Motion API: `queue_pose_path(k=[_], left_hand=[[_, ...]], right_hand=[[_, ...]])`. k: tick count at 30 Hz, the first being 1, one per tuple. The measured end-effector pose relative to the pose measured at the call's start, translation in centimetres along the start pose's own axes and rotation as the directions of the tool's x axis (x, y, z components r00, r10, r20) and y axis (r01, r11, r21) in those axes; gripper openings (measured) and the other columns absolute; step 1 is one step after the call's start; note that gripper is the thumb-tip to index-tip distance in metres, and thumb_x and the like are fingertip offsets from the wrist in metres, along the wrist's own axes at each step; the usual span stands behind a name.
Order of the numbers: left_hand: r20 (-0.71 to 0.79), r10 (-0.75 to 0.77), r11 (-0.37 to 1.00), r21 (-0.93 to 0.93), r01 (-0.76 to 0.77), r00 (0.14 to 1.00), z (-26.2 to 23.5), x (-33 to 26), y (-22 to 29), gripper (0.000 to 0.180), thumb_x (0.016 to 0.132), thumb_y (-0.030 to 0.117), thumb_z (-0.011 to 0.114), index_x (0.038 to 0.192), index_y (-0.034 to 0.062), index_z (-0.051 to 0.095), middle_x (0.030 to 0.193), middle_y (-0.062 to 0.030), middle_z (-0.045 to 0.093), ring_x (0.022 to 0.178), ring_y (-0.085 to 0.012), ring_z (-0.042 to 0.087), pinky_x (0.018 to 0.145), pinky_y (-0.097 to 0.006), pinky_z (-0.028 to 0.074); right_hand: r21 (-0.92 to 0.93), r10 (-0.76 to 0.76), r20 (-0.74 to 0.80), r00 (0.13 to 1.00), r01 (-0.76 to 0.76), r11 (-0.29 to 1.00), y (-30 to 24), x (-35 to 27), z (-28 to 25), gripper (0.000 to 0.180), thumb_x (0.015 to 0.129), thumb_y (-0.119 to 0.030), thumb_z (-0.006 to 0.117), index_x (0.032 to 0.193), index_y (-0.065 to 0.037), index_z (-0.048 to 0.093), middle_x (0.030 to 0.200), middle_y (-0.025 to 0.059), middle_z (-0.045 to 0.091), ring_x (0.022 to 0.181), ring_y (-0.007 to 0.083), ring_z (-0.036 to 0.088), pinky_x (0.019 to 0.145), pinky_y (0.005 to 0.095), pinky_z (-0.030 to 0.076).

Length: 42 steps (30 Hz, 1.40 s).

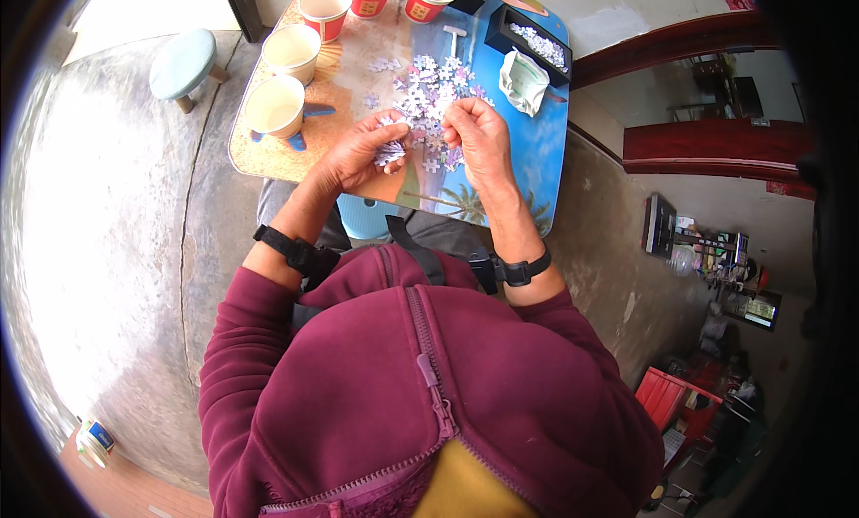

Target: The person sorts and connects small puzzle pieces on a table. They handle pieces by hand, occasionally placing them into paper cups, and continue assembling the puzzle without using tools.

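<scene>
A loose heap of pale lilac jigsaw pieces [428, 93] is spread over the middle of a picture-topped table [349, 62]. At the heap's near left side, my left hand [360, 153] is closed around a clutch of jigsaw pieces [390, 151], some poking out past the fingers. Over the heap's right part, my right hand [481, 135] has its thumb and forefinger pinched together. Whatever lies between those fingertips is too small to make out against the pieces below.
Paper cups line the table's left and far sides, including a near-left cup [275, 106]. At the far right are a black box [528, 42] holding jigsaw pieces and a crumpled pale pouch [523, 82]. A white T-shaped piece [455, 40] lies behind the heap. A round stool [183, 64] stands left.
</scene>
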<state>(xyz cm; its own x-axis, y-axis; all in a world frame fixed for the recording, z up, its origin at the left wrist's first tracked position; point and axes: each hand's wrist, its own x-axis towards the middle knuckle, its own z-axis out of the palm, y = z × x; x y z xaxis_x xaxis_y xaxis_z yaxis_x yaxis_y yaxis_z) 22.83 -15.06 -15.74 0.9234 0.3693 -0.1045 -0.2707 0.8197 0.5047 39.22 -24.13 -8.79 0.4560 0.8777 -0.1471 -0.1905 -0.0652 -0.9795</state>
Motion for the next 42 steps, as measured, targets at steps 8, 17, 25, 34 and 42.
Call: queue_pose_path(k=[8,17,25,34,42], left_hand=[[-0.005,-0.006,1.0,-0.018,0.006,1.0,0.0,0.0,0.0,0.012,0.092,0.015,0.06,0.098,0.0082,0.053,0.083,-0.0062,0.059,0.057,-0.0161,0.056,0.046,-0.024,0.043],[-0.013,0.005,1.0,-0.001,-0.005,1.0,0.3,-0.1,0.1,0.012,0.093,0.017,0.059,0.097,0.0095,0.051,0.081,-0.0077,0.053,0.06,-0.0172,0.053,0.045,-0.023,0.039],[0.006,0.024,0.999,-0.041,-0.023,1.0,0.1,0.1,0.0,0.013,0.093,0.017,0.059,0.099,0.0067,0.053,0.085,-0.0074,0.059,0.055,-0.0153,0.054,0.046,-0.024,0.043],[0.01,0.018,1.0,-0.008,-0.018,1.0,0.2,0.0,0.0,0.017,0.094,0.022,0.058,0.1,0.0062,0.054,0.081,-0.0041,0.056,0.058,-0.0137,0.053,0.046,-0.023,0.042],[-0.023,0.014,1.0,-0.01,-0.014,1.0,0.3,-0.1,0.1,0.02,0.095,0.025,0.057,0.099,0.0056,0.054,0.08,-0.0056,0.057,0.057,-0.0134,0.053,0.046,-0.022,0.042]], right_hand=[[-0.14,-0.053,-0.012,0.999,0.05,0.989,-3.3,7.2,-1.0,0.015,0.09,-0.016,0.062,0.084,-0.003,0.06,0.073,0.0027,0.062,0.058,0.0069,0.053,0.052,0.0205,0.043],[-0.181,-0.206,-0.082,0.975,0.189,0.965,-6.3,16.9,0.8,0.015,0.087,-0.013,0.062,0.084,0.002,0.063,0.077,0.008,0.067,0.059,0.0098,0.058,0.054,0.0224,0.047],[-0.423,-0.172,0.162,0.972,0.226,0.877,-3.1,7.8,-0.1,0.016,0.09,-0.011,0.061,0.1,0.0,0.064,0.083,0.0027,0.065,0.067,0.0057,0.056,0.061,0.0194,0.046],[-0.45,-0.134,0.338,0.932,0.285,0.846,0.2,-0.2,1.1,0.025,0.085,-0.007,0.067,0.109,-0.002,0.061,0.086,0.0004,0.06,0.074,0.0065,0.057,0.068,0.0223,0.049],[-0.375,-0.145,0.295,0.945,0.254,0.891,1.0,-0.1,1.1,0.017,0.087,-0.003,0.063,0.104,-0.001,0.062,0.079,-0.0021,0.059,0.07,0.0046,0.055,0.064,0.0199,0.047]])
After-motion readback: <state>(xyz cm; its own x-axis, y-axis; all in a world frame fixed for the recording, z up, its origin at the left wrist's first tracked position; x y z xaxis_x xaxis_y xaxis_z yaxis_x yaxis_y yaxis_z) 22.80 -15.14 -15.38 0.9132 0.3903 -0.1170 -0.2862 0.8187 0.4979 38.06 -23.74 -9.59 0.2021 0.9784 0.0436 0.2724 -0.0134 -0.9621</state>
